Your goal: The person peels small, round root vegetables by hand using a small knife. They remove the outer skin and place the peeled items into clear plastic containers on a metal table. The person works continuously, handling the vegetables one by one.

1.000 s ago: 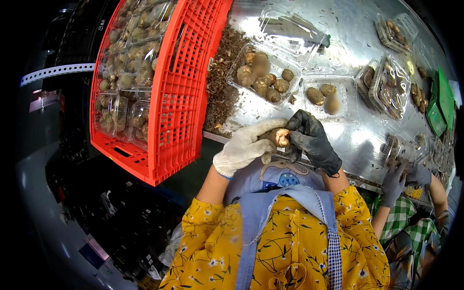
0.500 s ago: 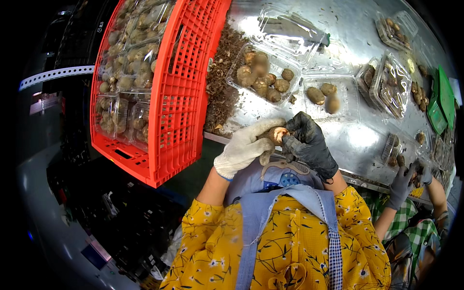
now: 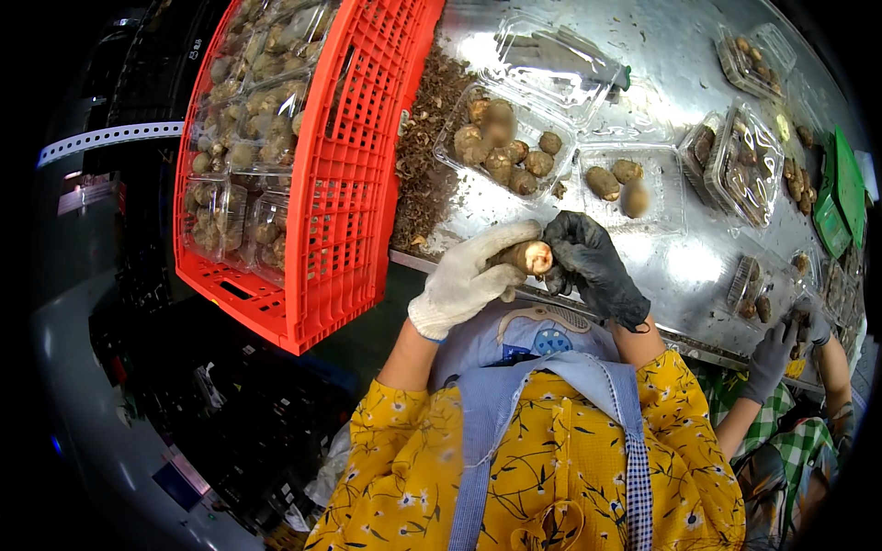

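— At the table edge (image 3: 643,317), what's held?
— Brown mushroom (image 3: 530,258), pale cut end pointing right, lying crosswise.
— Fingers?
— Left hand (image 3: 469,280) clamped round it; right hand (image 3: 588,266) curled against its end.

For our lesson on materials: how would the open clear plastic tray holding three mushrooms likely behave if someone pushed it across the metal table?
The clear tray looks thin-walled, so it would probably flex rather than stay stiff. With only three mushrooms inside, it is likely light and may slide easily on the shiny metal table. The rounded mushrooms could roll about inside.
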